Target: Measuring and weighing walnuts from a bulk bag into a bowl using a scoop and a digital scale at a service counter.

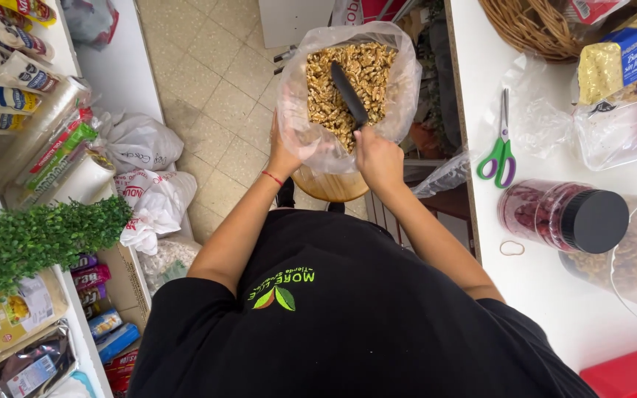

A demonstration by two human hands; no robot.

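Atop round wooden stool [331, 186]: left hand [283, 151] clasping walnut bag [348, 81]; right hand [377, 158] fingers wrapped round black scoop [349, 94], long axis slanting up-left into nuts.

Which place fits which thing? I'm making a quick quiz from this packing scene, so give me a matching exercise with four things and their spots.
Things:
1. black scoop
2. scissors
3. rubber band
4. left hand

Places:
A. on the white counter, beside the dark-lidded jar
B. gripping the side of the clear bag
C. blade in the walnuts, held by the right hand
D. on the counter, below the wicker basket

Pairs: 1-C, 2-D, 3-A, 4-B
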